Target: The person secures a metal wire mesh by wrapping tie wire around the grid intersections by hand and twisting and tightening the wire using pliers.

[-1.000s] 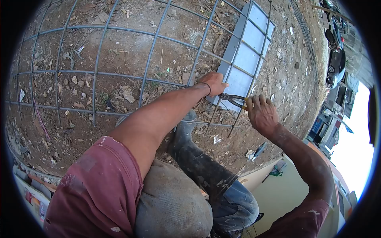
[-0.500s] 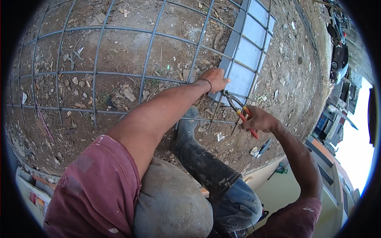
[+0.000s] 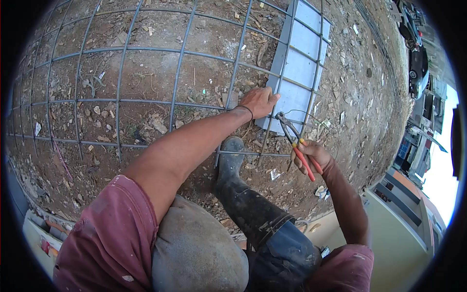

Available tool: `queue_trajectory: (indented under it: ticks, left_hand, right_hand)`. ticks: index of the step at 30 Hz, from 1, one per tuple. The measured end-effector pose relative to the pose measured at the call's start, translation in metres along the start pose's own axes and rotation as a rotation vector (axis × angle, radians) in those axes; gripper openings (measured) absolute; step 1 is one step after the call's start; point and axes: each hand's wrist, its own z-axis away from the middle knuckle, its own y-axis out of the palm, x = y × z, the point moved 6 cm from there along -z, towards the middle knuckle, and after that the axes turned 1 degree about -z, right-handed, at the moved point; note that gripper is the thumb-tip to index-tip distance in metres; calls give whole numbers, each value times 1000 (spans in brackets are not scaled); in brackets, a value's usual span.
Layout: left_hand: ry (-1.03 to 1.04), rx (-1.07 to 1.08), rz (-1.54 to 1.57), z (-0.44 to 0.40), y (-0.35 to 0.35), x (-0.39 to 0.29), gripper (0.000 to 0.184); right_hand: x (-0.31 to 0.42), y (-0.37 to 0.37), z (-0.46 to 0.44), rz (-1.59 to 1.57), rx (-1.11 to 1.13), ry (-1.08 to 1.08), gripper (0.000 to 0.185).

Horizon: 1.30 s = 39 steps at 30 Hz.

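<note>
My left hand [image 3: 260,102] is closed around a bar of the steel rebar grid [image 3: 204,55], beside the edge of a pale grey board [image 3: 294,73] lying under the bars. My right hand [image 3: 311,156] grips the red-and-yellow handles of the pincers [image 3: 292,131]. The dark jaws of the pincers are at a bar just below and right of my left hand. A thin wire [image 3: 316,118] curves out near the jaws, over the board's lower end and the ground.
Rubble-strewn soil [image 3: 160,73] lies under the grid. My rubber boot [image 3: 231,165] stands by the grid's near edge. Long thin bars [image 3: 377,36] lie on the ground at the right. Parked cars [image 3: 417,70] and a pale wall [image 3: 389,224] are farther right.
The pincers have turned from nearly level to slanting down to the right, and my right hand has moved lower. The curved wire now shows clearly. My left hand stays at the bar.
</note>
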Motion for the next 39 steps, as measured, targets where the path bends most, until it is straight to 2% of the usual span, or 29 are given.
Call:
queue_trajectory:
  ticks: [1, 3, 4, 5, 6, 7, 8, 9, 10, 11, 13, 14, 15, 16, 17, 18, 19, 21, 22, 23, 25, 27, 29, 30, 32, 33, 35, 36, 39]
  left_hand:
    - [3, 6, -8, 7, -2, -2, 50]
    - [121, -11, 94, 9, -7, -9, 47]
    - [139, -1, 260, 11, 0, -1, 46]
    - [154, 43, 217, 22, -3, -9, 46]
    - [-12, 98, 519, 43, -10, -18, 47]
    - [-202, 148, 815, 67, -10, -25, 49]
    - [-207, 187, 772, 86, -12, -37, 49]
    - [-368, 248, 812, 106, -9, -40, 49]
    - [-533, 300, 847, 124, -9, -39, 49]
    - [-527, 323, 806, 129, -12, -37, 49]
    - [-554, 442, 479, 136, -17, -18, 40]
    - [-544, 447, 457, 140, -25, -11, 40]
    - [-410, 426, 274, 140, -37, -8, 37]
    - [-273, 403, 94, 140, -47, -7, 34]
    - [-265, 410, 73, 143, -51, -6, 34]
    - [-268, 208, 80, 143, -66, -4, 32]
    - [-265, 6, 89, 141, -83, -2, 33]
    - [-285, -62, 163, 134, -107, -6, 34]
    - [-317, -137, 255, 133, -117, -7, 35]
    - [-309, -139, 246, 133, -121, -18, 35]
    - [-183, 88, 400, 135, -117, -56, 37]
    - [-179, 154, 402, 136, -111, -76, 40]
    - [-45, 232, 416, 135, -103, -95, 42]
    - [47, 253, 374, 132, -104, -94, 46]
    - [109, 200, 432, 130, -94, -105, 47]
    - [164, 146, 497, 129, -88, -114, 51]
    - [155, 128, 545, 127, -76, -114, 52]
    - [132, 123, 600, 124, -74, -115, 55]
    - [81, 153, 773, 116, -75, -120, 59]
  right_hand:
    - [-22, 5, 1, -9, 3, -6, 32]
    - [-48, 2, -6, 5, -62, -183, 27]
    - [-62, 8, -12, -40, -60, -213, 27]
    - [-70, 12, -18, 97, -182, -278, 27]
    - [-79, 18, -24, 228, -309, -333, 26]
    - [-89, 30, -33, 168, -308, -354, 26]
    - [-91, 36, -39, 338, -443, -360, 25]
    - [-91, 38, -42, 509, -584, -358, 25]
    - [-85, 45, -44, 908, -712, -557, 23]
    - [-88, 49, -48, 866, -730, -574, 23]
    - [-89, 63, -59, 901, -595, -593, 22]
    - [-100, 65, -67, 594, -397, -554, 21]
    - [-102, 67, -68, 579, -401, -572, 21]
    - [-109, 74, -75, 164, -212, -509, 22]
    - [-114, 84, -81, -244, -12, -431, 23]
    - [-108, 92, -75, -344, 61, -418, 40]
    - [-111, 89, -83, -356, 65, -435, 40]
    - [-86, 93, -77, 331, -135, -619, 61]
    - [-83, 96, -56, 451, -167, -373, 65]
    - [-85, 97, -58, 448, -165, -384, 65]
    - [-69, 97, -53, 984, -648, -759, 64]
    - [-67, 99, -64, 1074, -714, -820, 65]
    - [-59, 106, -61, 1191, -802, -826, 55]
    - [-50, 106, -57, 1186, -807, -836, 55]
    - [-20, 108, -36, 873, -635, -1106, 41]
    - [-9, 113, -30, 879, -632, -1122, 41]
    - [14, 123, -31, 280, -188, -1102, 32]
    - [21, 131, -33, 233, -119, -1102, 26]
    - [27, 141, -36, 52, -144, -1063, 18]
